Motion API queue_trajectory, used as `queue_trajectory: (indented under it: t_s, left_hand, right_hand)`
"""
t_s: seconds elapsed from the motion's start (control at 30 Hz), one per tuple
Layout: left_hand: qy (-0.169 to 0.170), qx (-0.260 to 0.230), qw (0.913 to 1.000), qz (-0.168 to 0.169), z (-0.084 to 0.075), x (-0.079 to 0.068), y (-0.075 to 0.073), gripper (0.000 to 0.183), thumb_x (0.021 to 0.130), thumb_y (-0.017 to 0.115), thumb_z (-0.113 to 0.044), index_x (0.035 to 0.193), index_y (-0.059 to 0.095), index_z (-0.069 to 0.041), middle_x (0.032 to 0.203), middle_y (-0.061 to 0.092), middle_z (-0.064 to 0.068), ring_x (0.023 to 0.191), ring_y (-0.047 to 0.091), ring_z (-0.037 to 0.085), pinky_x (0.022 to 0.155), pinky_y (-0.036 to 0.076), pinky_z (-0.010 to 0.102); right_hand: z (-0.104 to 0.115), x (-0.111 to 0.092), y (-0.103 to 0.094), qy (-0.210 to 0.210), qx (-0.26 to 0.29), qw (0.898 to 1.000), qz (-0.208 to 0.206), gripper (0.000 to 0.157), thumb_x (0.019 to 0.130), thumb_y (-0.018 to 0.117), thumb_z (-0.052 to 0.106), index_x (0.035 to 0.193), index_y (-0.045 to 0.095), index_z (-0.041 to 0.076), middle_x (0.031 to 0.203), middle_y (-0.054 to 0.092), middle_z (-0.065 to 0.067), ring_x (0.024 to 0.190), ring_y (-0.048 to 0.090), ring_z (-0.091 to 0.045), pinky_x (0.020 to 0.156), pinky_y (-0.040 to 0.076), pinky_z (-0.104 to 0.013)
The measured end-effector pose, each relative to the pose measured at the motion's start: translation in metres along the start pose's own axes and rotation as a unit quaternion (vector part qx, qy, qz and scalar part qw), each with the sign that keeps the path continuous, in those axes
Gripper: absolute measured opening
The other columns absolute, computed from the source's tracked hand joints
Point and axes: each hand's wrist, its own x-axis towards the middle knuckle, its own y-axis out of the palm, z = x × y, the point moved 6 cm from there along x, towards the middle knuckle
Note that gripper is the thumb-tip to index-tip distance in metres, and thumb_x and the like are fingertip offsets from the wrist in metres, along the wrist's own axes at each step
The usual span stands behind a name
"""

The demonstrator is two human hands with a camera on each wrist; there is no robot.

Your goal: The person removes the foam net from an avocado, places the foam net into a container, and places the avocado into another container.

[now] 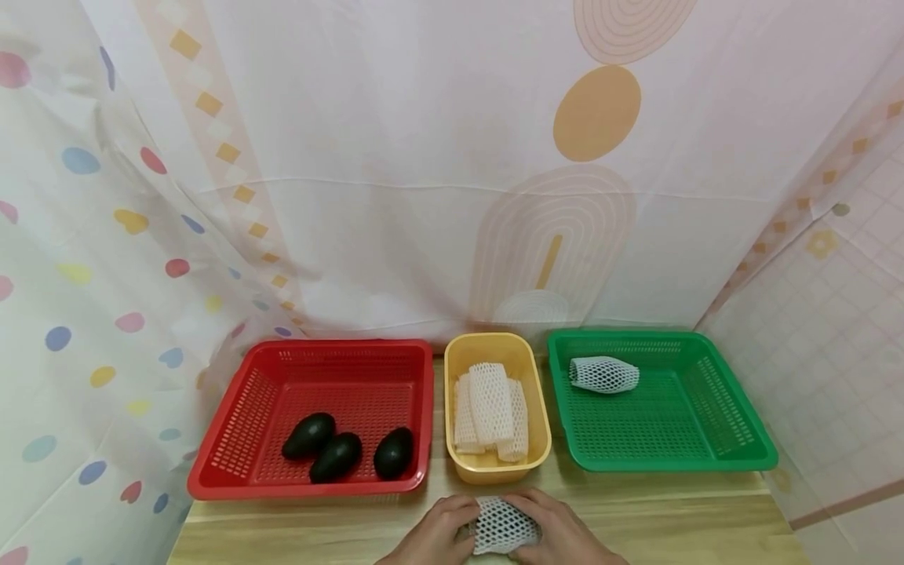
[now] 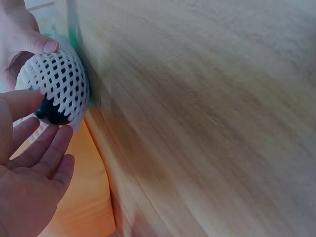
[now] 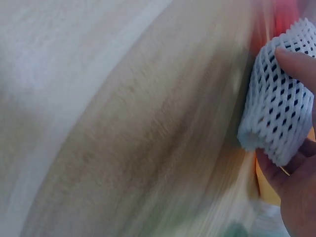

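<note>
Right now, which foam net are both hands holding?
The foam net in front of the yellow bin, around a dark avocado; the other foam nets lie inside that bin and the green basket.

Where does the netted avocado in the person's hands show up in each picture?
Head: netted avocado bottom centre, between left hand and right hand.
Left wrist: upper left, dark end peeking out.
Right wrist: right edge, partly cut off.
Shared landmark: yellow bin, visible in all three.
</note>
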Motion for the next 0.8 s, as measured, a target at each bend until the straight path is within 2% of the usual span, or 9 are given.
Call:
queue_trajectory:
  t_s: [0.07, 0.23, 0.37, 0.57, 0.7, 0.8]
  left_hand:
    - [0.005, 0.008, 0.9999, 0.004, 0.0025, -0.0006, 0.0013, 0.026, 0.087, 0.075, 0.005, 0.111, 0.073, -0.005, 0.108, 0.068, 0.001, 0.099, 0.064, 0.006, 0.079, 0.055, 0.022]
    - [-0.036, -0.015, 0.9989, 0.024, 0.0027, 0.0023, 0.0004, 0.037, 0.086, 0.076, 0.004, 0.121, 0.072, -0.008, 0.116, 0.069, -0.001, 0.106, 0.063, 0.005, 0.085, 0.055, 0.023]
    - [-0.074, -0.032, 0.9961, 0.037, 0.0034, 0.0038, -0.0007, 0.043, 0.084, 0.079, 0.004, 0.122, 0.071, -0.013, 0.115, 0.067, -0.007, 0.105, 0.060, 0.001, 0.084, 0.054, 0.022]
    - [-0.095, -0.035, 0.9934, 0.052, 0.0043, 0.0052, 0.0003, 0.049, 0.079, 0.083, 0.003, 0.123, 0.069, -0.016, 0.116, 0.065, -0.009, 0.105, 0.059, 0.000, 0.087, 0.053, 0.022]
    - [-0.109, -0.044, 0.9911, 0.063, 0.0060, 0.0056, 0.0024, 0.055, 0.075, 0.086, 0.003, 0.123, 0.068, -0.016, 0.115, 0.063, -0.012, 0.103, 0.057, -0.001, 0.087, 0.051, 0.020]
    - [-0.117, -0.070, 0.9884, 0.068, 0.0074, 0.0048, 0.0046, 0.056, 0.076, 0.088, 0.000, 0.125, 0.067, -0.017, 0.116, 0.063, -0.012, 0.104, 0.058, -0.001, 0.088, 0.051, 0.021]
  right_hand:
    - [0.0004, 0.0000, -0.0024, 0.005, -0.003, 1.000, 0.003, 0.067, 0.089, 0.082, 0.050, 0.147, 0.060, 0.025, 0.137, 0.060, 0.003, 0.118, 0.060, -0.012, 0.093, 0.055, -0.034]
    - [0.0022, -0.0006, -0.0063, -0.007, 0.014, 1.000, -0.008, 0.067, 0.088, 0.081, 0.051, 0.146, 0.062, 0.024, 0.134, 0.061, 0.004, 0.117, 0.060, -0.010, 0.093, 0.054, -0.032]
    - [0.0025, -0.0011, -0.0062, -0.023, 0.027, 0.999, -0.024, 0.063, 0.090, 0.080, 0.050, 0.144, 0.063, 0.023, 0.133, 0.062, 0.006, 0.117, 0.060, -0.009, 0.093, 0.053, -0.030]
    - [0.0027, -0.0023, -0.0039, -0.037, 0.052, 0.997, -0.037, 0.060, 0.091, 0.079, 0.048, 0.142, 0.066, 0.020, 0.132, 0.064, 0.007, 0.118, 0.061, -0.010, 0.096, 0.053, -0.030]
    - [0.0043, -0.0037, -0.0030, -0.061, 0.068, 0.994, -0.052, 0.058, 0.090, 0.082, 0.041, 0.140, 0.067, 0.016, 0.132, 0.065, 0.004, 0.118, 0.062, -0.012, 0.096, 0.053, -0.029]
    - [0.0062, -0.0035, -0.0017, -0.082, 0.091, 0.991, -0.056, 0.055, 0.091, 0.082, 0.033, 0.139, 0.067, 0.012, 0.132, 0.066, 0.000, 0.118, 0.063, -0.013, 0.096, 0.054, -0.029]
